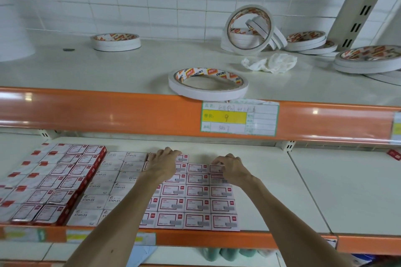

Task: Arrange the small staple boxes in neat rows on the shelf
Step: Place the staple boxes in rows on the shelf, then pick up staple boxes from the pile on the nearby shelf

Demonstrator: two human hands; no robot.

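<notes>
Small white staple boxes with red frames (196, 204) lie in neat rows on the lower shelf (271, 191). My left hand (161, 163) rests palm down on the boxes at the back of the block, fingers curled over the rearmost one. My right hand (231, 168) pinches a staple box (217, 168) at the back right corner of the block, touching it with the fingertips. To the left lie plain white boxes marked STAPLES (104, 188), and further left taller red-edged boxes (63, 182).
The upper shelf (86, 71) carries rolls of white tape (208, 84), more rolls at the right (249, 28) and a crumpled white wrapper (271, 63). An orange shelf edge with a price label (238, 118) runs just above my hands. A red box (393, 155) lies far right.
</notes>
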